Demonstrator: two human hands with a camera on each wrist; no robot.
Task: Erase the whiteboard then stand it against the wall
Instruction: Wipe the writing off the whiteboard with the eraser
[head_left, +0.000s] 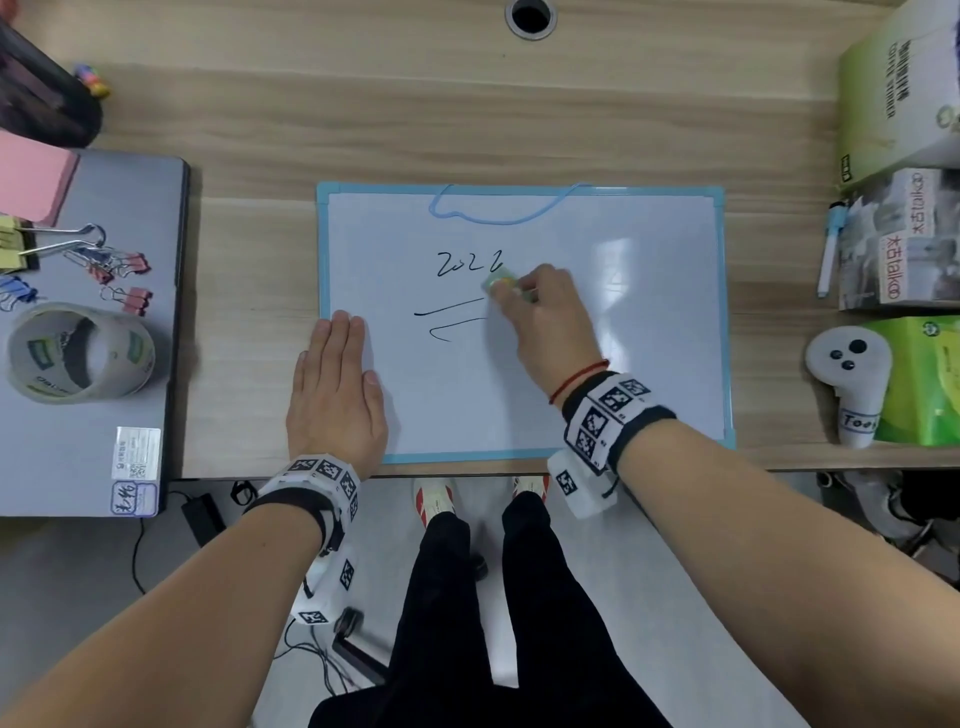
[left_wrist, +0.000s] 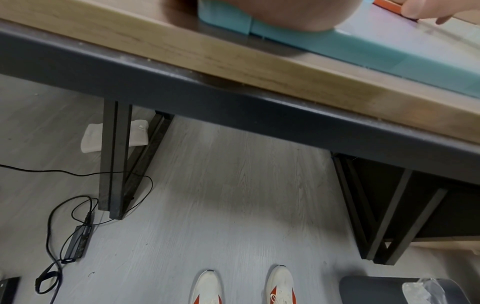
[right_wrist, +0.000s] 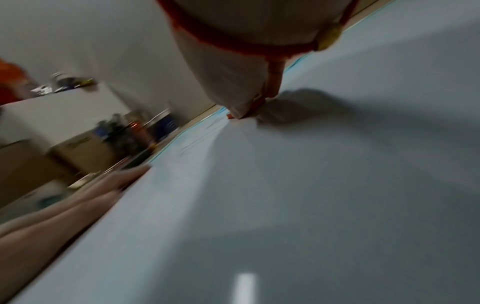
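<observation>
A blue-framed whiteboard lies flat on the wooden desk, with black "2022" and two strokes written left of centre. My right hand grips a small greenish eraser and presses it on the board just right of the writing. My left hand lies flat with straight fingers on the board's lower left corner. A blue hanging cord loops over the top edge. In the left wrist view the board's teal frame shows under my palm. The right wrist view is blurred, showing the board surface.
A grey laptop at left carries a tape roll, binder clips and a pink pad. Boxes, a marker and a white controller crowd the right edge. A cable hole sits at the back.
</observation>
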